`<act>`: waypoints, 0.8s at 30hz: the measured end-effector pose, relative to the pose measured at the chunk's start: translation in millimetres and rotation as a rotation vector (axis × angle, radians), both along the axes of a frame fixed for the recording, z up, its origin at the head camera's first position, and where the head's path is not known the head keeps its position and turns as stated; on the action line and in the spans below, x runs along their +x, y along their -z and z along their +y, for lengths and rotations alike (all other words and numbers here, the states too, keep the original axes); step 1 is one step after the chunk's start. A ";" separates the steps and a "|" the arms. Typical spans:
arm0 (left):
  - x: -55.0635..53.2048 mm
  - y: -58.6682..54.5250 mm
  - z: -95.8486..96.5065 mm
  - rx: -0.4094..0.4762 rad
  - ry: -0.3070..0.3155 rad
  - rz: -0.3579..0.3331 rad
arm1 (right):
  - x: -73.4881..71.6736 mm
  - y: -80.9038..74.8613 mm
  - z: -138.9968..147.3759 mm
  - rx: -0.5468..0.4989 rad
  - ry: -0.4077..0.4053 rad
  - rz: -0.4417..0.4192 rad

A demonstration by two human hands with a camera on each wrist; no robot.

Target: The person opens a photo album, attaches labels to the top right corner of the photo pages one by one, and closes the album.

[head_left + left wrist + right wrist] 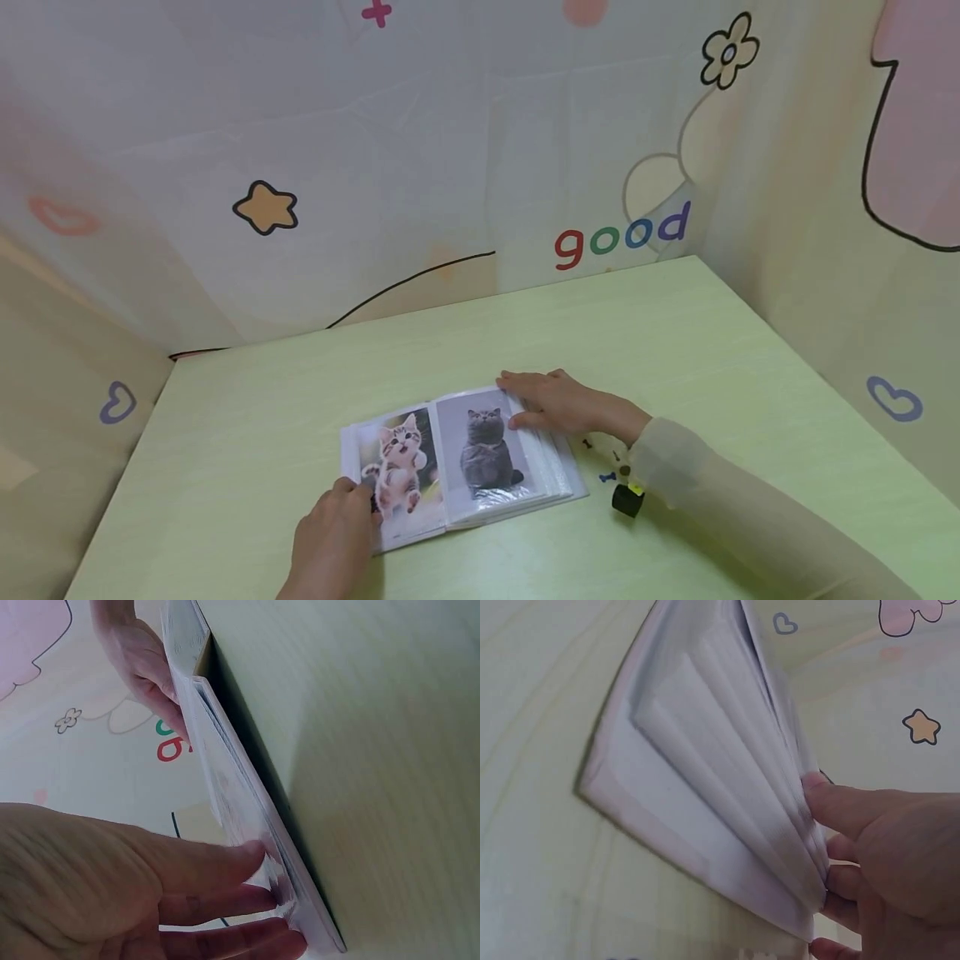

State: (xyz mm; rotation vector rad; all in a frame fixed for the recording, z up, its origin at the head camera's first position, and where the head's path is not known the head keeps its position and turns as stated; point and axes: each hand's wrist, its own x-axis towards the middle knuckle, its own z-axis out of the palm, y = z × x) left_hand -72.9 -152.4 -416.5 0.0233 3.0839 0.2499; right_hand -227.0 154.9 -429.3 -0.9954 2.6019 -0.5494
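Thumb out and fingers lightly bent, the left grip [333,537] rests on the open photo album [446,492] at its eight o'clock edge, while the right grip [566,404], palm down at two o'clock, pinches its pages [742,772]. The left-wrist view shows a dark strip beneath the album along the desk [262,433]; only the head view clearly shows the cat photos [483,450] and a small black object [627,502] just past three o'clock.

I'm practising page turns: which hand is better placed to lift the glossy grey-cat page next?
Probably the right grip: its thumb lies at the outer edge of the glossy grey-cat page. The left grip is at the opposite edge of the white album, by the striped kitten print.
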 end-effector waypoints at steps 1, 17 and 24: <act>0.4 0.0 -0.5 0.000 0.002 0.012 | -0.3 0.5 0.4 -0.002 0.005 0.000; 2.3 -3.6 6.6 0.117 0.092 0.276 | 3.0 -4.1 13.7 -0.114 0.018 0.017; -3.4 -7.3 19.9 0.153 0.207 0.460 | 7.9 -10.5 28.9 -0.133 0.066 0.032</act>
